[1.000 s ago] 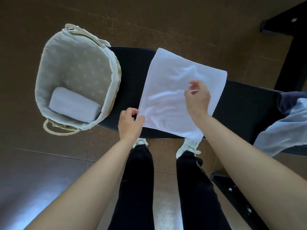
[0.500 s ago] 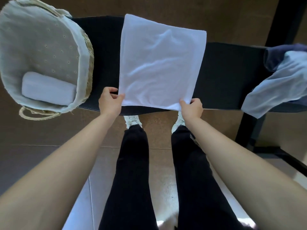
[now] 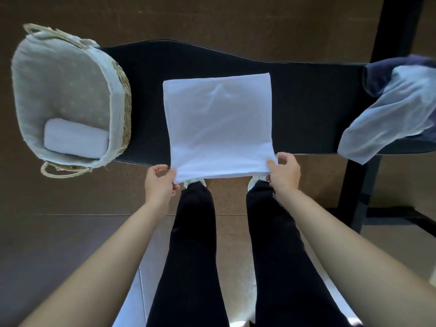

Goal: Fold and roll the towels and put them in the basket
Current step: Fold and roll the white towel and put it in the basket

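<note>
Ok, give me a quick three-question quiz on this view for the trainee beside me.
1. True or false: the left hand and the right hand each pinch a near corner of the flat white towel on the bench.
2. How many rolled towels lie in the basket?
3. Where is the loose cloth pile? A) at the bench's right end B) inside the basket C) on the floor

Key: 1 true. 2 one. 3 A.
</note>
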The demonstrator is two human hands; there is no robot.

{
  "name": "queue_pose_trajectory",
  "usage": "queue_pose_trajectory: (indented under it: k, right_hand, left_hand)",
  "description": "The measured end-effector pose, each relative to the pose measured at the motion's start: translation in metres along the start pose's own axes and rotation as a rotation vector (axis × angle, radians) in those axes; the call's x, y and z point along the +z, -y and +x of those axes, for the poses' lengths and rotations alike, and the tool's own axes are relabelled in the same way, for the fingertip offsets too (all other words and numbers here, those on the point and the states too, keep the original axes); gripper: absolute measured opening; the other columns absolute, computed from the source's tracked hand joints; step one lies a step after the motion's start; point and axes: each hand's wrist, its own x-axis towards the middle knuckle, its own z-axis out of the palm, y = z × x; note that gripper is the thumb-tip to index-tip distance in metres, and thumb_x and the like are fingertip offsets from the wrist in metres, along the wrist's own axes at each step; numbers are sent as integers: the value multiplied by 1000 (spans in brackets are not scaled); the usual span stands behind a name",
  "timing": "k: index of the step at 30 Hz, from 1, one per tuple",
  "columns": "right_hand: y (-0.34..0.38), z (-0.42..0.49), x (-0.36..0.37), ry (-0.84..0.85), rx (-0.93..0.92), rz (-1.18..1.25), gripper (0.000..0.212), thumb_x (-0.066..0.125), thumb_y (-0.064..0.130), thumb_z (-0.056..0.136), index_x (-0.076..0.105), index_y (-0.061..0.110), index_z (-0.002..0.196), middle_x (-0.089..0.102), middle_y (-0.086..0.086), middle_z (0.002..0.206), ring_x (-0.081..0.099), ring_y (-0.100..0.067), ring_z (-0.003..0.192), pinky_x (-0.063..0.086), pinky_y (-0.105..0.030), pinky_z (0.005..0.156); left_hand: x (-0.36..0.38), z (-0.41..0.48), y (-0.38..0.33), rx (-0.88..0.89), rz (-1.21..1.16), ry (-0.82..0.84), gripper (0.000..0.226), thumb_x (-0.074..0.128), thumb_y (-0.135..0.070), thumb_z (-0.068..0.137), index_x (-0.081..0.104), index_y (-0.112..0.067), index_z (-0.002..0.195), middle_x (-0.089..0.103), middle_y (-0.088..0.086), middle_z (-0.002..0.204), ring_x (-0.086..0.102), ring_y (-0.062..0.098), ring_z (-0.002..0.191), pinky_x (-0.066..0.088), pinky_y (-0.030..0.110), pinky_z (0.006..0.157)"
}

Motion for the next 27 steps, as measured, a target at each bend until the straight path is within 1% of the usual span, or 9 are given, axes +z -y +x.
queue_pose_trajectory:
  k: [2,5,9,11,13,16,18,22,27]
  right_hand:
    - [13,-4,-10,41,-25,86,38,62,16,94,63,29,129,66,-2,95,60,-19,58,46,-24,46]
    - [45,-7,-21,131,-71,184,20,63,11,98,74,16,113,70,-8,89,57,-14,46,46,-24,44]
    - [89,4,-26,242,14,406,17,61,11,100,73,7,111,75,-16,104,75,-19,70,52,-22,52]
    - [106,12,-26,306,17,459,24,55,7,98,72,7,115,77,-12,111,78,-21,87,54,-24,59]
    - [120,19,-23,335,-30,399,26,54,5,96,72,11,114,78,-5,109,78,-20,93,56,-26,65]
    - [133,30,-14,273,-128,213,12,70,14,94,73,14,105,79,-1,100,78,-18,82,58,-25,61]
    - [138,38,-8,194,-173,132,6,71,19,95,72,14,98,79,-1,90,77,-17,73,57,-25,58]
    - [149,53,1,72,-256,14,14,67,26,99,70,17,88,75,-6,77,72,-17,62,56,-26,58]
    - [164,70,11,3,-292,-50,12,66,26,99,69,20,89,74,-5,79,70,-14,63,62,-30,65]
  left_hand:
    - [-5,-7,-8,-7,-96,25,20,64,-16,100,57,-23,117,54,2,74,52,11,50,41,24,48]
    - [-12,-11,-28,-19,-231,121,17,56,-11,103,67,-23,108,53,2,78,48,9,49,34,20,43]
    - [-15,-4,-67,-131,-410,248,35,47,-2,97,73,-15,116,63,1,89,49,6,55,33,15,44]
    - [-12,1,-87,-140,-463,280,49,40,8,89,71,-14,120,63,0,97,48,5,57,33,14,44]
    - [-5,7,-104,-100,-433,274,51,42,12,89,71,-14,122,67,0,103,57,5,62,36,13,45]
    - [9,13,-123,-52,-365,212,29,69,-6,93,73,-14,120,72,-3,98,69,5,71,42,12,45]
    - [19,17,-132,-45,-352,140,26,80,-22,89,75,-17,114,72,-4,94,68,5,73,44,13,47]
    - [32,27,-146,-20,-363,60,27,83,-34,87,75,-19,108,65,-5,83,57,4,59,42,15,45]
    - [42,39,-164,69,-344,15,23,77,-31,92,73,-17,111,74,-1,96,71,10,73,53,18,57]
